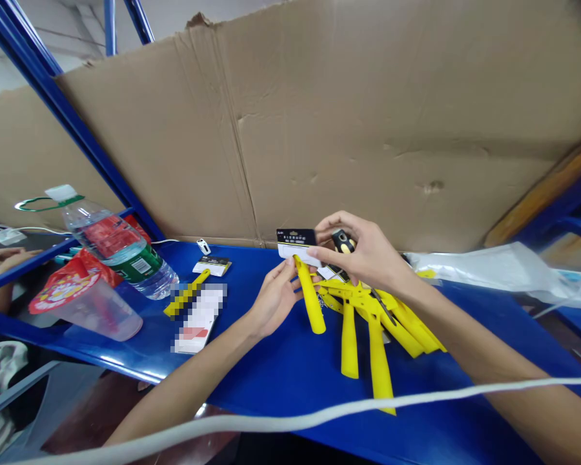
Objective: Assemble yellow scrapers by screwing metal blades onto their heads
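My left hand (274, 297) is closed, its thumb and fingers pinching the upper end of a yellow plastic handle (312, 307) that hangs down. Behind that end stands a black-and-white hang card (294, 240). My right hand (368, 248) grips the card's right edge between thumb and fingers. It also has a black-and-yellow tool handle (343, 241) tucked in it, which looks like a screwdriver; a thin dark shaft (383, 307) shows below the hand. Under my right hand lies a pile of several yellow-handled tools (375, 336), their heads partly hidden.
On the blue table (271, 368) at left are another yellow handle (188, 292), a second card (212, 265), a water bottle (126, 248) and a plastic cup (91, 307). Clear plastic bags (503, 271) lie right. A white cable (271, 423) crosses the front. Another person's hand (4, 258) is far left.
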The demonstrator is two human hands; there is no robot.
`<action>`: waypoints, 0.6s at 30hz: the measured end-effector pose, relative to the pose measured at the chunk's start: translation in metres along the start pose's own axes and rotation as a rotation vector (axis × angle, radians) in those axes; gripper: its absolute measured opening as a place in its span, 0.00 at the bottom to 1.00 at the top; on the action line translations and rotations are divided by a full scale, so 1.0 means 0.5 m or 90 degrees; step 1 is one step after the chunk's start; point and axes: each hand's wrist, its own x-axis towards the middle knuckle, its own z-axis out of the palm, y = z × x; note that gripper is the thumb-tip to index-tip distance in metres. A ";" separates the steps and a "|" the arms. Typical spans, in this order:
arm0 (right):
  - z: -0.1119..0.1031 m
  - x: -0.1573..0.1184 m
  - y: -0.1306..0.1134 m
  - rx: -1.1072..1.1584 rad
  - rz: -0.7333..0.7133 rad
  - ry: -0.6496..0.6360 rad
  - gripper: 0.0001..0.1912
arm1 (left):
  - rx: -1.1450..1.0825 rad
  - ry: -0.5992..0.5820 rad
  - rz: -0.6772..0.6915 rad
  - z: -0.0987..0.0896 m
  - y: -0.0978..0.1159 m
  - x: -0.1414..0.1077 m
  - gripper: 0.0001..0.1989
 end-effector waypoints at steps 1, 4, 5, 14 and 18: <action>0.001 -0.003 -0.002 0.023 -0.014 -0.033 0.24 | -0.029 0.008 -0.002 0.001 0.001 0.001 0.12; -0.006 -0.011 -0.005 0.027 -0.092 -0.077 0.22 | -0.093 0.010 -0.005 -0.004 0.010 0.005 0.06; -0.010 -0.013 -0.005 0.011 -0.122 -0.085 0.21 | -0.108 0.000 -0.008 -0.006 0.015 0.006 0.06; -0.023 -0.011 0.005 -0.205 -0.248 -0.112 0.06 | -0.081 -0.185 -0.215 -0.023 0.029 -0.010 0.12; -0.029 -0.006 0.006 -0.191 -0.244 -0.127 0.09 | -0.073 -0.233 -0.282 -0.025 0.023 -0.014 0.11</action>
